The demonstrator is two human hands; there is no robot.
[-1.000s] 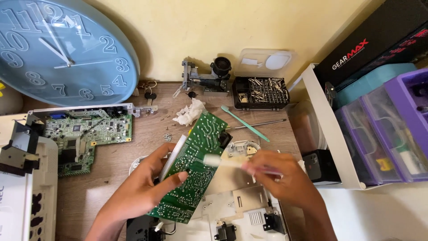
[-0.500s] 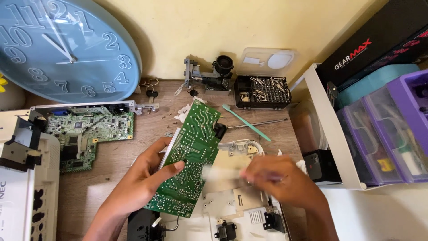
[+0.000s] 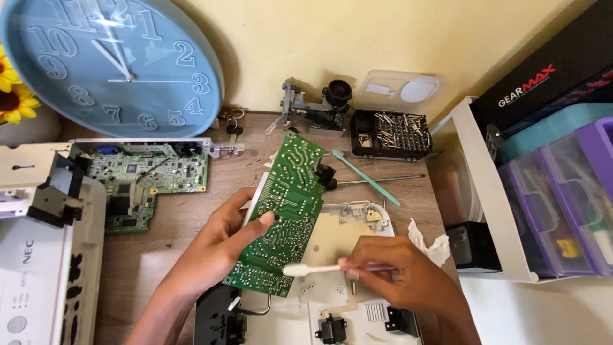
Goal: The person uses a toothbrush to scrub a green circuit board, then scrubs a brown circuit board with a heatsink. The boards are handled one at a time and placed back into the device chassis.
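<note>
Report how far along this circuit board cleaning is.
Done: the white plastic casing lies opened, and a second green board sits apart on the wooden table. In hand: the left hand tilts the green circuit board, while the right hand brushes its lower edge with a white-headed toothbrush. Left: apparently the upper solder side.

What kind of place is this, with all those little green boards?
Probably a home electronics repair bench. A green circuit board is being brushed, another circuit board lies on the wooden table, and a case of screwdriver bits sits open by the wall.
</note>
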